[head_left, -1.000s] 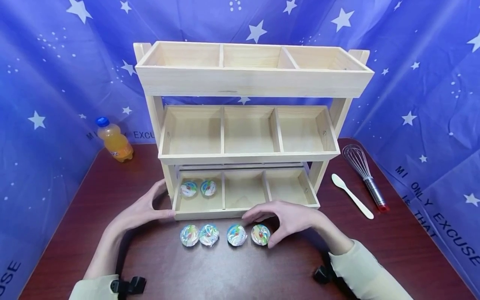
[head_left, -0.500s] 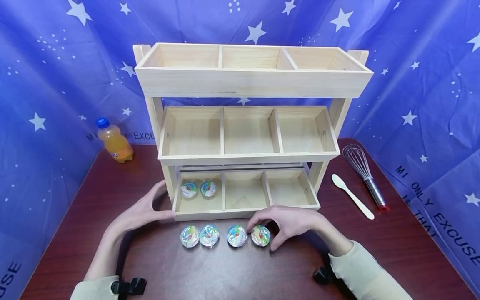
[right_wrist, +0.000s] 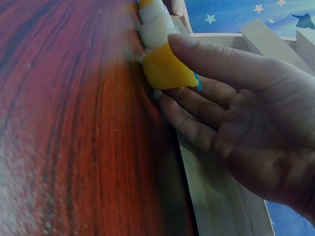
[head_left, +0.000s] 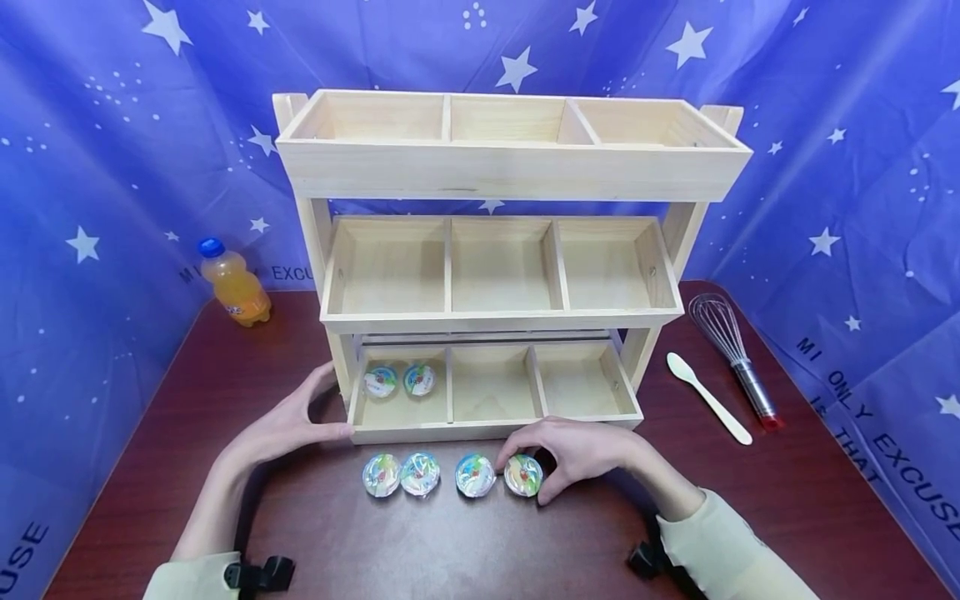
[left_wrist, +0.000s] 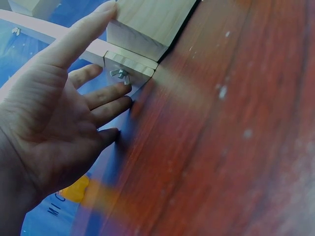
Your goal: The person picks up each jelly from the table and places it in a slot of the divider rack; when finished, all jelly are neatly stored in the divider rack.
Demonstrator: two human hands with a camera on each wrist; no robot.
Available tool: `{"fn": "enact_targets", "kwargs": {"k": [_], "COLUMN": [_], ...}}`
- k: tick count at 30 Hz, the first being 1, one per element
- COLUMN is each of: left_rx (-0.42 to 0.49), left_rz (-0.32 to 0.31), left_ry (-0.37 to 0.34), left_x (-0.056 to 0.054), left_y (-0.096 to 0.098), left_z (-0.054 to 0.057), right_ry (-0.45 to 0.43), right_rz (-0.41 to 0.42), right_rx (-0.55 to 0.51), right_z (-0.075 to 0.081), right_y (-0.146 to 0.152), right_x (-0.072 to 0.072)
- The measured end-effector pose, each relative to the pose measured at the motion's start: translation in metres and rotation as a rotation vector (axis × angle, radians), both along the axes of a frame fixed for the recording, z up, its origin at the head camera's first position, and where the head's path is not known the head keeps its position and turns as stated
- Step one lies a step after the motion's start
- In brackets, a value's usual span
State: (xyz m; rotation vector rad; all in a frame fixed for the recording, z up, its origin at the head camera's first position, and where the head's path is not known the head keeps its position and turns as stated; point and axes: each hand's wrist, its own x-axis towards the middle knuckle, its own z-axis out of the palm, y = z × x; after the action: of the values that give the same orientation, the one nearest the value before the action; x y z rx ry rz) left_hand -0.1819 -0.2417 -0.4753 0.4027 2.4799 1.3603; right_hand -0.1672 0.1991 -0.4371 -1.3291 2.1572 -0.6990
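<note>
Four small foil-lidded jelly cups stand as a row before the wooden shelf (head_left: 480, 323). My right hand (head_left: 573, 450) pinches the rightmost jelly cup (head_left: 523, 475), thumb on its near right side and a finger on its left. Its yellow body (right_wrist: 167, 69) shows between thumb and fingers in the right wrist view. To its left are another jelly cup (head_left: 475, 476) and a close pair. Two more jelly cups (head_left: 419, 380) sit in the bottom tier's left compartment. My left hand (head_left: 288, 421) rests its thumb at that tier's front left corner, fingers loosely extended along the side near a wing nut (left_wrist: 119, 73).
An orange drink bottle (head_left: 238, 285) stands at the back left. A whisk (head_left: 738, 362) and a pale spoon (head_left: 708, 398) lie on the table (head_left: 450, 550) right of the shelf. Blue starry cloth (head_left: 135, 167) hangs behind and at both sides.
My right hand has come lower around the rightmost jelly cup, and its thumb and finger have closed in on it. The left hand stays at the shelf corner. The head view has shifted slightly.
</note>
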Motion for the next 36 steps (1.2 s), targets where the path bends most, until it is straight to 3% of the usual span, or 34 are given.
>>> {"fn": "enact_targets", "kwargs": {"k": [15,36], "left_rx": [-0.001,0.022], "left_rz": [-0.002,-0.009], "left_ry": [-0.002,0.01], "left_x": [0.0013,-0.0005], "left_y": [0.0016,-0.0007], "left_z": [-0.003,0.0018], "right_ry": [-0.01,0.038], "right_rz": [0.004,-0.017], "right_rx": [0.014,0.022], "right_z": [-0.0019,0.0029], "right_y": [0.001,-0.0024], "right_x": [0.0018,0.0025]}}
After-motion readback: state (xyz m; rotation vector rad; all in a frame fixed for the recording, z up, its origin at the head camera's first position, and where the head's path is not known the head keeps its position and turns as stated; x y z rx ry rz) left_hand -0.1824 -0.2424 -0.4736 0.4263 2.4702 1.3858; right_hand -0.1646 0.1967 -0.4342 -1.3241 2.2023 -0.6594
